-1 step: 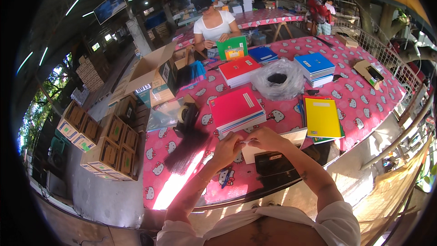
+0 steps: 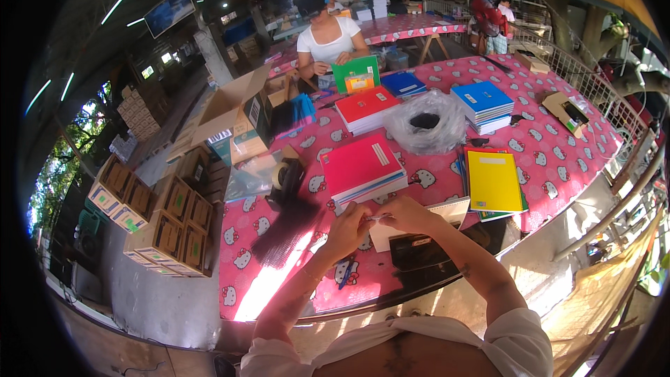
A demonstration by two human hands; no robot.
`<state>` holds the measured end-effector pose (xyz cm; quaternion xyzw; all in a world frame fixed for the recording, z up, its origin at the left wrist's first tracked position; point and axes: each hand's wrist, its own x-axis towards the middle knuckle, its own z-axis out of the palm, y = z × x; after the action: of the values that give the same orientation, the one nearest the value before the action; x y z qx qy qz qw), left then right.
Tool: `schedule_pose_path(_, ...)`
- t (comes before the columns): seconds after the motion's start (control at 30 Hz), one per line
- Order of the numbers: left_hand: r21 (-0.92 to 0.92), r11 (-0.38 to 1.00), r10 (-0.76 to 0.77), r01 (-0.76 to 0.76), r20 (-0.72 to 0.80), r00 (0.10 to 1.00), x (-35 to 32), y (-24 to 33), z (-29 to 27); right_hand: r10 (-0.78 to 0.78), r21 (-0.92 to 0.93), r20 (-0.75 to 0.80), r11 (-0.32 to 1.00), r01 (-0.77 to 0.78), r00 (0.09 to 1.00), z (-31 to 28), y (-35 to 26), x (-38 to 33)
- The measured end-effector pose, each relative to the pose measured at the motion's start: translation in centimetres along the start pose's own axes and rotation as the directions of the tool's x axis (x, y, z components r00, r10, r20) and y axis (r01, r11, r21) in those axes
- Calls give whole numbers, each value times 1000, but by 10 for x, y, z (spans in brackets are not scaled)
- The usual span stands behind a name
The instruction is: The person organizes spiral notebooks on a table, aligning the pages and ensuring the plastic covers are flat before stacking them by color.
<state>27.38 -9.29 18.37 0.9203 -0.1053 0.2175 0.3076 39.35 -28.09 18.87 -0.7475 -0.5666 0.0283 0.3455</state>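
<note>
Head view: both hands close together, pinching a small pale item.

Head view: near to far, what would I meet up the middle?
Left hand and right hand pinching a small pale thing, pinkish-red notebook stack, orange-red notebook stack, upright green notebook.

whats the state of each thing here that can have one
Left hand, pinching a small item
Right hand, pinching it too
Big box, open, flaps up
Pink notebook, closed, atop a stack
Red notebook, closed, atop a stack
Yellow notebook, closed
Green notebook, upright
Tape dispenser, loaded
Ceiling lights, lit
</note>
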Motion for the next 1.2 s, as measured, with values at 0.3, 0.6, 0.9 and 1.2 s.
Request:
schedule_pose_path(0.3, 159, 987, -27, 21, 38, 999, 0, 13, -4, 156, -119, 0, 981, -155, 988, -1, -7, -6)
schedule_pose_path(0.6, 103, 995, 17, -12, -56, 998, 2, 12, 2, 107, -168, 85, 982, -91, 991, -16, -8, -18)
schedule_pose_path(0.9, 278, 960, -11, -24, 126, 992, 12, 5, 13, 150, -266, -8, 953, -147, 989, -20, 7, -36)
schedule_pose_path(1.2, 513, 837, -97, 189, -200, 975, -8, 4, 68, 146, -273, -37, 950, -150, 989, -20, 11, -31)
